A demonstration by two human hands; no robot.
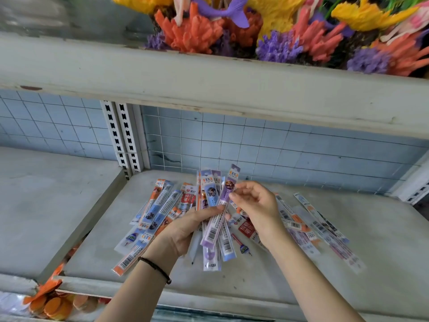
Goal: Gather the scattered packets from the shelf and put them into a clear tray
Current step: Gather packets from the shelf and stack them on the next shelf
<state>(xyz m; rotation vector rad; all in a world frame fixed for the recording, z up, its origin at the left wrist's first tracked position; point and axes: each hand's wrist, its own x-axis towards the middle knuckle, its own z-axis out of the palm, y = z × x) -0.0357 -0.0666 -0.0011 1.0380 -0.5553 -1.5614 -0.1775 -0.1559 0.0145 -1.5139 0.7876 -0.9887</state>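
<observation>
Long narrow packets in purple, blue, orange and red lie scattered on the grey shelf [348, 263]. My left hand [185, 231] grips an upright bundle of several packets [210, 194] above the shelf's middle. My right hand [253, 203] pinches the top of a purple packet [219, 219] that leans against that bundle. One loose heap of packets [155, 212] lies to the left of my hands. Another spread of packets [313, 228] lies to the right, partly hidden by my right wrist. No clear tray is in view.
An upper shelf board [209, 89] overhangs close above, loaded with colourful plastic coral ornaments [278, 31]. A blue tiled back wall [278, 145] and slotted uprights [120, 135] close the rear. Orange discs in a bag [55, 305] sit below at the lower left.
</observation>
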